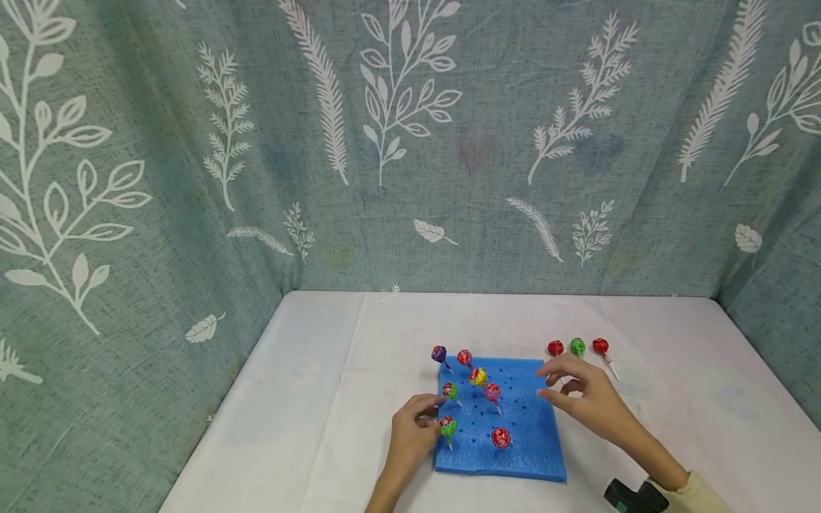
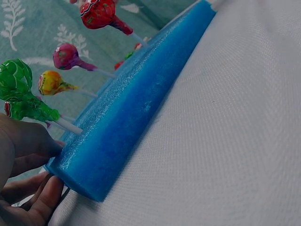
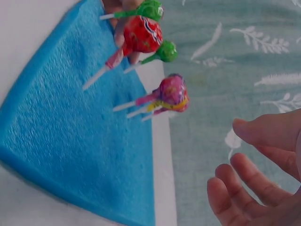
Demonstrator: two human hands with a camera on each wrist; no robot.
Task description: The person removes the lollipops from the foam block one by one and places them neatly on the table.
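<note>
Several wrapped lollipops stand by their sticks in a blue foam board. My left hand grips the board's left edge, its fingers curled against the side in the left wrist view. Close to those fingers are two green lollipops. A red lollipop stands near the front, with a pink one, a yellow one, a red one and a purple one farther back. Over the board's right edge, my right hand hovers with thumb and fingers apart, holding nothing.
Beyond my right hand, two red lollipops and a green one lie on the white table. Small holes dot the foam. A green leaf-patterned curtain surrounds the back and sides.
</note>
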